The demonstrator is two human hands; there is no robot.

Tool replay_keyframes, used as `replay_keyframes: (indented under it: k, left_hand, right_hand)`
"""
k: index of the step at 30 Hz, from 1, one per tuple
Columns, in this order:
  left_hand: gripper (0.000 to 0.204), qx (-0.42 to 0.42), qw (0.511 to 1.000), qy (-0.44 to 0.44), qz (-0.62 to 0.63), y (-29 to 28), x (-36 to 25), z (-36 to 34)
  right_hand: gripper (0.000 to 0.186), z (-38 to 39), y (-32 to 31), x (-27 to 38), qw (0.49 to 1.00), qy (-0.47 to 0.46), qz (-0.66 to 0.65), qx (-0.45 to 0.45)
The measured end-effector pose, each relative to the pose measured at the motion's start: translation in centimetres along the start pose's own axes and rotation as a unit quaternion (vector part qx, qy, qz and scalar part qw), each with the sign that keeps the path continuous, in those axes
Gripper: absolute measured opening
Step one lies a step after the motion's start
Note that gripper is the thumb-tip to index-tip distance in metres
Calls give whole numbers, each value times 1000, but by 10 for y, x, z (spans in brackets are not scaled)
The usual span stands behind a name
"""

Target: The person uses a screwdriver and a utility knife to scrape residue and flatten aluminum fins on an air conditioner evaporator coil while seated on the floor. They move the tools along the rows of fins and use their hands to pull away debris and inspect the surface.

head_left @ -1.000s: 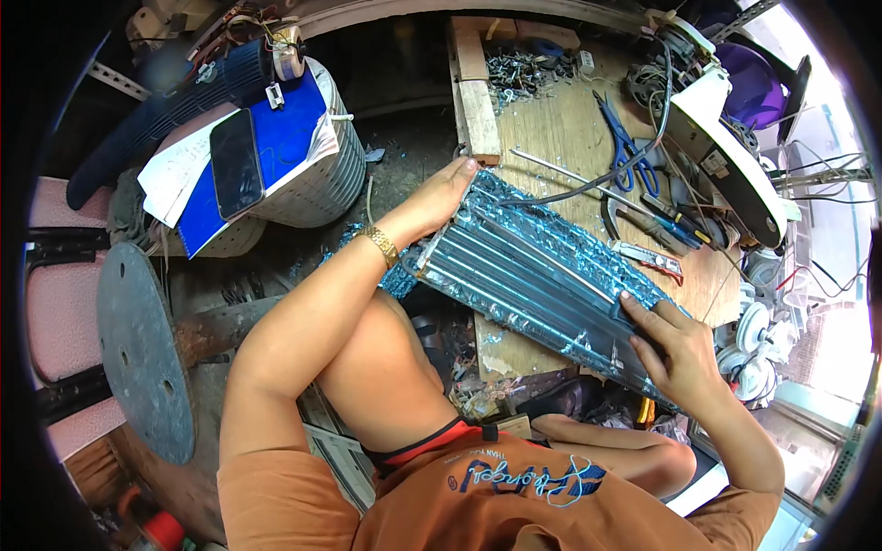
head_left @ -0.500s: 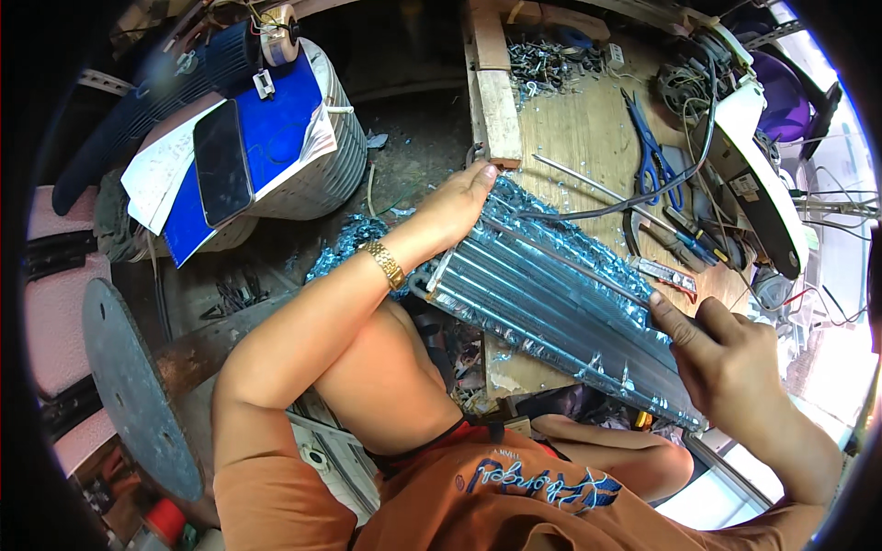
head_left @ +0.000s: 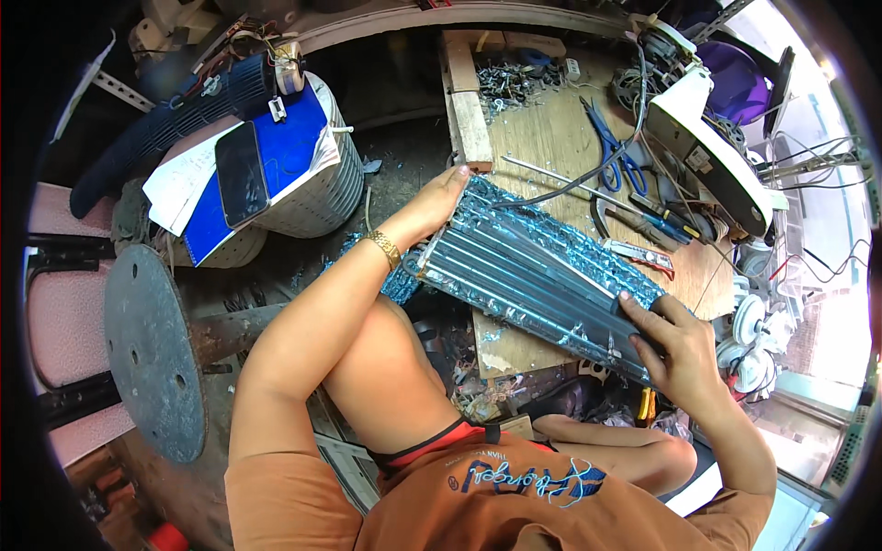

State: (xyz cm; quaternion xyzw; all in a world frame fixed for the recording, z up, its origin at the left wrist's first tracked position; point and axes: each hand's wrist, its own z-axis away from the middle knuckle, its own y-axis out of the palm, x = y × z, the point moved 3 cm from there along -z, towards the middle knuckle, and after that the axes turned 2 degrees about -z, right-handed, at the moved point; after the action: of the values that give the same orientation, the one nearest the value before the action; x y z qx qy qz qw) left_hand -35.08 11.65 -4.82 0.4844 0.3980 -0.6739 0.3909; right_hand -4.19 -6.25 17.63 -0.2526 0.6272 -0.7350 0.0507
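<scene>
A long finned heat-exchanger coil [head_left: 501,286] lies slanted over the near edge of the wooden board, its parallel tubes bare along the middle and crumpled blue metal fins along the far side. My left hand [head_left: 439,204], below a gold watch, is closed around the coil's far left end, beside a wooden block [head_left: 478,147]; its fingertips are mostly hidden. My right hand [head_left: 678,349] is closed over the other part of the coil, thumb and index finger at a thin metal rod [head_left: 586,278] lying along the tubes. The rod's handle end is covered by the hand.
Blue-handled scissors [head_left: 614,156], a long screwdriver [head_left: 661,220] and a red utility knife [head_left: 643,257] lie on the board [head_left: 537,138] beyond the coil. Screws are heaped at the back. A phone [head_left: 242,174] rests on a blue folder at left. Shredded blue fins lie below my left wrist.
My right hand has come leftward and a little closer to my left hand, with less of the rod showing. My left hand keeps its hold. The whole view has shifted slightly.
</scene>
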Motion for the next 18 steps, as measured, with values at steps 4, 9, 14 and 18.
replay_keyframes:
  k: [4,9,14,18]
  left_hand:
    - [58,20,1000,-16,-8,-3,2,1]
    - [60,21,999,-17,31,1,1,4]
    - [61,15,1000,-17,11,-2,12,4]
    - [60,10,1000,-27,-1,6,2,6]
  right_hand:
    - [60,-8,-2,2,999,-2,34,-10]
    - [60,-20,-3,8,998,-29,61,9]
    - [59,-41,-25,29,989,-37,111,90]
    - [59,-60,-35,51,971,-65,184,138]
